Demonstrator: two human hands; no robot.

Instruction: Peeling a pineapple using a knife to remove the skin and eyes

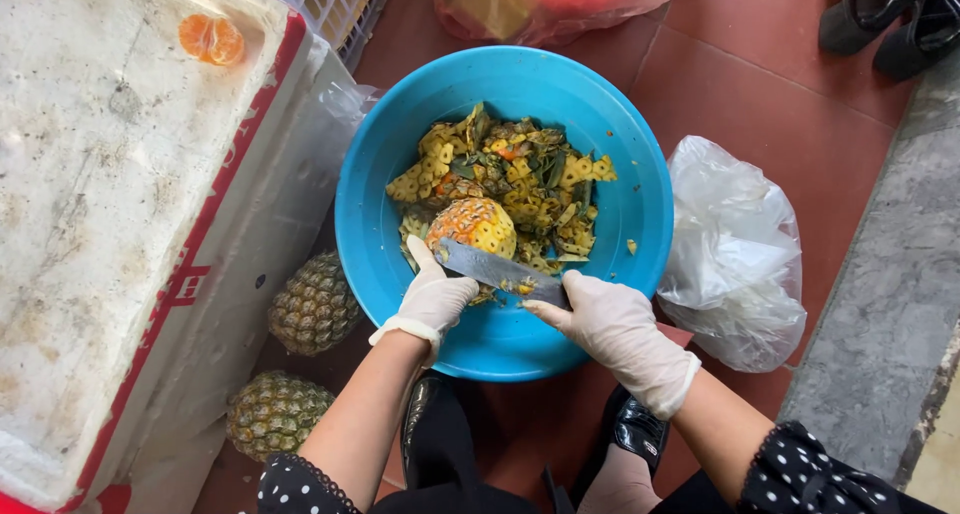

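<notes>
My left hand (432,299), in a white glove, grips a partly peeled pineapple (473,226) over a blue basin (380,174). Gloved too, my right hand (618,332) holds a knife (497,270) whose grey blade lies flat against the pineapple's near side. Inside the basin sits a heap of yellow and green pineapple peel (525,179).
Two whole pineapples (313,306) (275,412) lie on the red tile floor left of the basin, beside a white foam box (110,204) with an orange segment (211,40) on top. A crumpled clear plastic bag (735,254) lies to the right, next to a grey stone ledge (890,304).
</notes>
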